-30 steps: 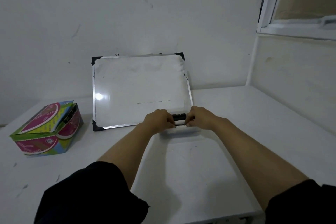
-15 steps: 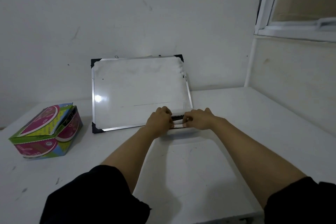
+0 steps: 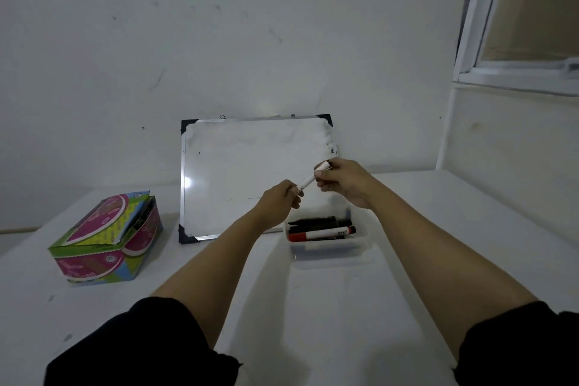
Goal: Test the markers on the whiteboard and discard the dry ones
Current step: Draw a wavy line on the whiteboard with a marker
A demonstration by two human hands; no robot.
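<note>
A white marker is held in the air between both hands, in front of the whiteboard. My left hand pinches its lower end and my right hand grips its upper end, by the dark cap. The whiteboard leans against the wall with black corner pieces and a faint line low on its surface. Below my hands a clear plastic tray holds several markers, among them a red-capped one and black ones.
A colourful green and pink cardboard box stands on the white table to the left of the whiteboard. A window frame sits in the wall at upper right.
Both hands have risen from the tray, lifting one white marker up in front of the whiteboard. The tray with its markers has come into view.
</note>
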